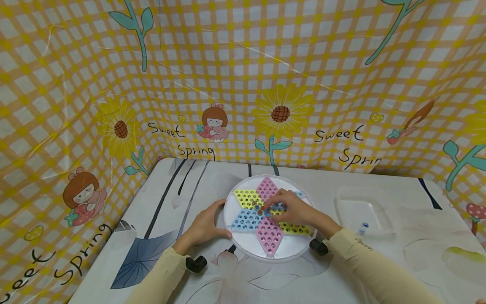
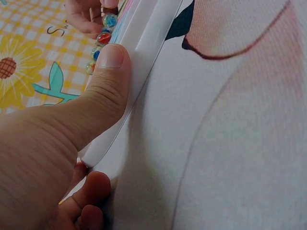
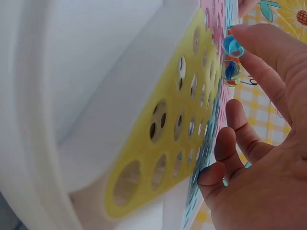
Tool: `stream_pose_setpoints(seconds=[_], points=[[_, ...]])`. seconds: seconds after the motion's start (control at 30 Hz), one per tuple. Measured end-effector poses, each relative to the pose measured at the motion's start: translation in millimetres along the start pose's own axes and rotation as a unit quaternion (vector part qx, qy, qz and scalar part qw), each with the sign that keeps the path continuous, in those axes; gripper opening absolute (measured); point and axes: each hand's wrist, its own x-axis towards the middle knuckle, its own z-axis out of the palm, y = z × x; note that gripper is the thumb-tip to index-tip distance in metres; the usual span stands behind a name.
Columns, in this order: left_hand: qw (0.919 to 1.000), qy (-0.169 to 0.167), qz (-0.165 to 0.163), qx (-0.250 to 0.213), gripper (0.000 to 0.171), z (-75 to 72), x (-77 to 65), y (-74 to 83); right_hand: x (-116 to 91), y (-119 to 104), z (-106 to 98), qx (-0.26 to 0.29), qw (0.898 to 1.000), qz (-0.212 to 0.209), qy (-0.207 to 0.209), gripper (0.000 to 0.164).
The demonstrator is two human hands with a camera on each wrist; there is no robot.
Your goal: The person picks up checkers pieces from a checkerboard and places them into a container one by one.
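A round white Chinese checkers board (image 1: 243, 245) with a pink, yellow and blue star of holes lies on the table. My left hand (image 1: 203, 228) grips its left rim; in the left wrist view the thumb (image 2: 108, 76) presses on top, the other fingers lower down. Over the middle of the star, my right hand (image 1: 294, 210) pinches a blue marble (image 3: 233, 46) between thumb and index finger, its other fingers loosely bent. Beside that marble sit several more in the centre holes, among them a red marble (image 2: 103, 38) and a clear marble with blue inside (image 3: 232, 70).
To the right of the board stands a clear plastic tub (image 1: 341, 211) with a few blue-and-white marbles (image 1: 363, 228) in it. A patterned cloth (image 1: 212, 177) covers the table (image 1: 212, 287). Checked fabric (image 1: 235, 63) hangs behind and at the sides.
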Motion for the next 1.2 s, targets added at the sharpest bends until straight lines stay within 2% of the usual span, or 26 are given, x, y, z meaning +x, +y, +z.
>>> stream_pose_setpoints(seconds=[0.33,0.57,0.83,1.2], points=[[1.0,-0.001,0.004,0.002,0.111,-0.3,0.3,-1.2,0.7,0.5,6.0,-0.029,0.999,-0.023,0.018,0.02],[1.0,-0.002,0.007,0.005,0.111,-0.3,0.4,-1.8,0.0,-0.9,7.1,-0.03,0.999,0.003,0.016,0.019],[1.0,-0.002,0.004,0.006,0.111,-0.8,-0.6,0.1,0.0,0.1,8.1,-0.036,0.999,0.005,0.017,0.018],[1.0,-0.001,-0.005,0.001,0.111,-0.4,-0.5,0.7,-3.3,-3.3,0.6,-0.001,1.0,-0.004,0.015,0.018]])
